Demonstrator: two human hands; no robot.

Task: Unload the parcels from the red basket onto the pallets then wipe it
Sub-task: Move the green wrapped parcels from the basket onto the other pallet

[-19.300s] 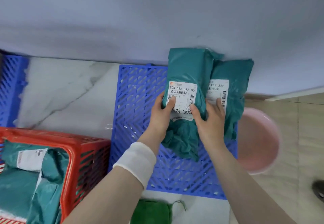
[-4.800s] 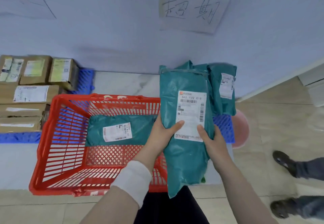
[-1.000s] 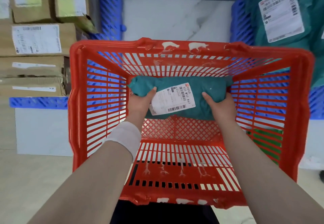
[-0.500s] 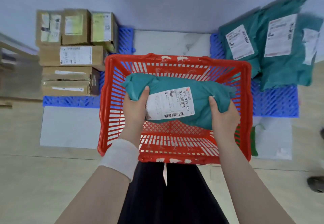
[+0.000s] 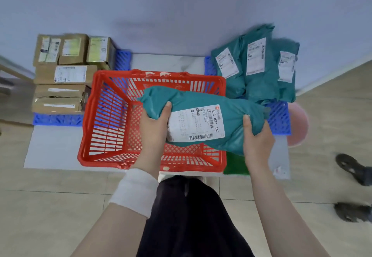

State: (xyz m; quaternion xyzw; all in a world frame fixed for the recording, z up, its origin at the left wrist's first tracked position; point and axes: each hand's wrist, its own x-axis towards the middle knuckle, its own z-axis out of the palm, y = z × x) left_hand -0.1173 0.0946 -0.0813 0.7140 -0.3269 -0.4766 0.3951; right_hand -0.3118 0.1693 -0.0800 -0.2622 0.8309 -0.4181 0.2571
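I hold a teal parcel (image 5: 231, 121) with a white label above the right side of the red basket (image 5: 104, 115). My left hand (image 5: 155, 127) grips its left end and my right hand (image 5: 255, 138) grips its right end. The basket's mesh floor shows bare, with no other parcel in it. Three teal parcels (image 5: 257, 65) lean against the wall on the right blue pallet (image 5: 279, 117). A green cloth (image 5: 235, 164) lies on the floor to the right of the basket, partly hidden by my right arm.
Several cardboard boxes (image 5: 66, 75) are stacked on the left blue pallet (image 5: 56, 119). A pink basin (image 5: 298, 127) sits right of the right pallet. Another person's feet (image 5: 354, 188) stand at the far right on the tiled floor.
I have lifted the last teal parcel out of the basket and carried it to the right. The view has risen and pulled back from the basket.
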